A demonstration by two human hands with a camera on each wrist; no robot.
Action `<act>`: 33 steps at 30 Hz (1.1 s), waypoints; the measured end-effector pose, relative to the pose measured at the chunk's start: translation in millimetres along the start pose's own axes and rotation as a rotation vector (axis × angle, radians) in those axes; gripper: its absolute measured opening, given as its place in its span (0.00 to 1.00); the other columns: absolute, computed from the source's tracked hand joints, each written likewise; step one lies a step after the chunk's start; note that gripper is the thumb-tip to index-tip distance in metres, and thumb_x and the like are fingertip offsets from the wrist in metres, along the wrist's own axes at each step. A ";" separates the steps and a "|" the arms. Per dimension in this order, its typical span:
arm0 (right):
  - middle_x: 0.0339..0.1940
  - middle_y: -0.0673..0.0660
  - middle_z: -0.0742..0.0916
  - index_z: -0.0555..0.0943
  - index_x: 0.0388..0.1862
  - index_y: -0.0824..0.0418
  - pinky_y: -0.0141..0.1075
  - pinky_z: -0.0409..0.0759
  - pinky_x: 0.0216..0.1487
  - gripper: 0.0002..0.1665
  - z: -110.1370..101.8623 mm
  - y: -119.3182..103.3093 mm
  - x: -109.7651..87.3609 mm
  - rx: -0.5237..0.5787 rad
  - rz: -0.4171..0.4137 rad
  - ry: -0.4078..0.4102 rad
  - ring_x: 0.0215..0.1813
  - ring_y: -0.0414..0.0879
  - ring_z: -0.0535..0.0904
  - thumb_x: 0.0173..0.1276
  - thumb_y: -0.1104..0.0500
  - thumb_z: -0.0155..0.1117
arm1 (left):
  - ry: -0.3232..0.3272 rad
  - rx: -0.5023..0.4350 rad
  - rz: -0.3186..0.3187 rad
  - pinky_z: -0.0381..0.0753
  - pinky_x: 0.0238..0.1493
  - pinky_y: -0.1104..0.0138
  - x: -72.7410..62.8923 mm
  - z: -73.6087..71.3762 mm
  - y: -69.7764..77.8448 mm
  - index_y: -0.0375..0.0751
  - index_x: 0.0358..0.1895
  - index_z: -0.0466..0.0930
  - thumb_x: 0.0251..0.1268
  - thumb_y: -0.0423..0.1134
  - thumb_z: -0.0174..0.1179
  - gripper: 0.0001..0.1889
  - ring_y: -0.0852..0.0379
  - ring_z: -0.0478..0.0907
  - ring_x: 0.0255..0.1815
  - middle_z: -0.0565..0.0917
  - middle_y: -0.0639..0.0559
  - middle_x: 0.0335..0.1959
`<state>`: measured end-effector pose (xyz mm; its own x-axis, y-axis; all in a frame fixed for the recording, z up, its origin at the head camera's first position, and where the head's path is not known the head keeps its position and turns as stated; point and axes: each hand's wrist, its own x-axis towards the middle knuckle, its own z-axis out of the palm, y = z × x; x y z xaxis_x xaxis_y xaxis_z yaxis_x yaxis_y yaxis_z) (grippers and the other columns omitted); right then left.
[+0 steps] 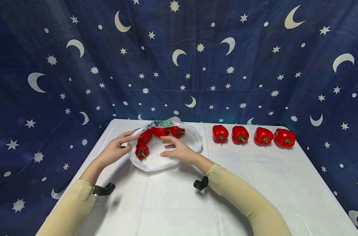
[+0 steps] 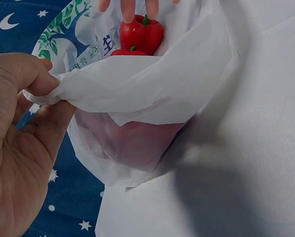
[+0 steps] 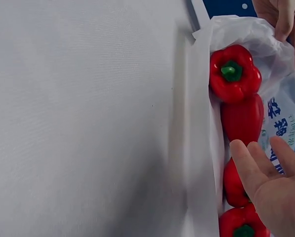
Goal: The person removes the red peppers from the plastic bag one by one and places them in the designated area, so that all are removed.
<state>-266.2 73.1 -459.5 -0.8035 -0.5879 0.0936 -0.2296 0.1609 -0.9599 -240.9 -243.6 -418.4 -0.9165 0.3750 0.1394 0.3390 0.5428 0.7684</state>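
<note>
A white plastic bag [image 1: 156, 165] with green and blue print lies with its mouth spread on the table. Several red bell peppers sit inside it; one pepper [image 1: 142, 151] is at the near left, another pepper [image 1: 177, 131] at the far side. At the bag's left edge, my left hand [image 1: 113, 151] pinches the rim between thumb and fingers, plainest in the left wrist view. My right hand [image 1: 181, 152] hovers over the bag's mouth, fingers extended and apart, holding nothing. In the right wrist view it partly covers a pepper [image 3: 234, 185].
Right of the bag, several more red bell peppers stand in a row, from the leftmost pepper [image 1: 220, 133] to the rightmost pepper [image 1: 284, 137]. A white cloth covers the table [image 1: 167, 203]. Behind and beside it hangs a dark blue curtain [image 1: 167, 65] with moons and stars.
</note>
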 end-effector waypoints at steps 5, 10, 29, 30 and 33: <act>0.73 0.64 0.74 0.65 0.79 0.59 0.43 0.78 0.61 0.44 5.0 3.5 8.6 -0.009 0.028 0.006 0.70 0.64 0.72 0.67 0.57 0.74 | 0.003 0.016 -0.012 0.71 0.46 0.68 2.8 0.8 -2.1 0.43 0.69 0.79 0.73 0.29 0.54 0.23 0.50 0.59 0.75 0.63 0.52 0.78; 0.73 0.62 0.74 0.67 0.78 0.53 0.43 0.79 0.60 0.43 10.9 3.3 15.8 0.006 0.054 0.005 0.71 0.63 0.72 0.67 0.55 0.74 | 0.007 0.010 -0.021 0.72 0.48 0.69 3.4 0.2 -2.2 0.41 0.69 0.78 0.72 0.29 0.53 0.24 0.48 0.58 0.76 0.63 0.51 0.79; 0.71 0.63 0.77 0.71 0.76 0.52 0.45 0.83 0.52 0.41 45.0 2.5 52.2 0.021 0.140 0.023 0.64 0.58 0.78 0.65 0.54 0.75 | -0.005 -0.022 -0.040 0.73 0.45 0.65 1.0 -2.7 -3.1 0.44 0.70 0.78 0.75 0.31 0.54 0.23 0.48 0.57 0.77 0.61 0.53 0.79; 0.71 0.62 0.77 0.72 0.75 0.52 0.46 0.83 0.52 0.40 46.8 3.2 54.1 0.038 0.147 0.030 0.63 0.57 0.79 0.65 0.54 0.75 | -0.004 -0.022 -0.040 0.73 0.45 0.65 0.6 -2.8 -3.0 0.44 0.70 0.78 0.75 0.31 0.54 0.23 0.48 0.58 0.75 0.61 0.53 0.79; 0.69 0.60 0.79 0.74 0.74 0.51 0.50 0.83 0.53 0.38 52.0 3.3 58.4 0.098 0.173 0.046 0.61 0.54 0.80 0.65 0.55 0.75 | -0.002 -0.024 -0.040 0.72 0.42 0.65 -0.7 -2.9 -3.1 0.43 0.70 0.78 0.74 0.30 0.54 0.23 0.49 0.62 0.70 0.61 0.53 0.79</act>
<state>-285.3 -1.9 -471.0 -0.8512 -0.5209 -0.0647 -0.0333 0.1766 -0.9837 -242.0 -247.8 -419.0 -0.9289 0.3545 0.1068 0.2965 0.5395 0.7880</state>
